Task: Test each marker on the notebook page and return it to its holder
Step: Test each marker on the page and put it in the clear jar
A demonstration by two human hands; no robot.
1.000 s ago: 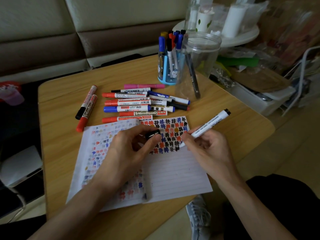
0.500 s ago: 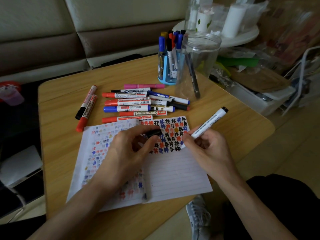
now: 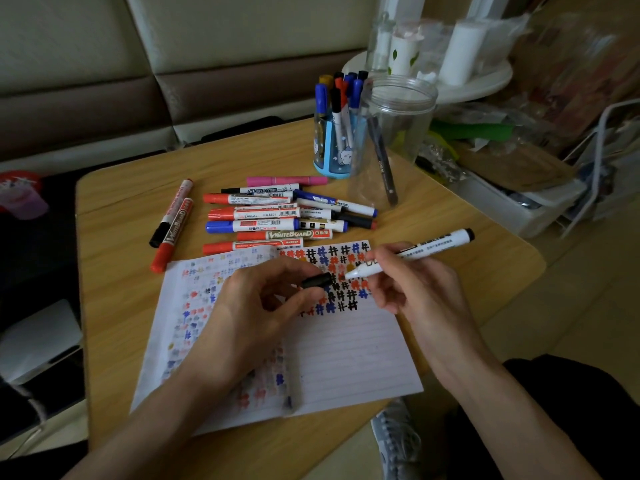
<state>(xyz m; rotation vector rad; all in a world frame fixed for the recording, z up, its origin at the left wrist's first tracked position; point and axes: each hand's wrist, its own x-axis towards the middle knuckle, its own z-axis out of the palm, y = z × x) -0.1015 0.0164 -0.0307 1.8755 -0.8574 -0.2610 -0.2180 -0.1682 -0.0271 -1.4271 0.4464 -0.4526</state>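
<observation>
An open notebook (image 3: pixel 346 358) lies on the wooden table, its pages covered with coloured hash marks. My right hand (image 3: pixel 412 289) grips a white marker (image 3: pixel 436 245) with a black end, its front end pointing left over the marks. My left hand (image 3: pixel 252 317) pinches the black cap (image 3: pixel 317 281) just left of that front end. A pile of red, blue and black markers (image 3: pixel 266 220) lies beyond the notebook. Behind it stand a blue holder (image 3: pixel 330 161) full of markers and a clear plastic jar (image 3: pixel 391 143) with one dark pen inside.
Two more markers (image 3: pixel 173 223) lie apart at the left of the pile. A pink marker (image 3: pixel 287 180) lies near the holder. A round white side table (image 3: pixel 450 81) with bottles and cluttered boxes stand right of the table. A sofa runs behind.
My right hand has tilted the marker flatter and lifted its front end off the page towards the cap. My left hand has brought the cap close to it.
</observation>
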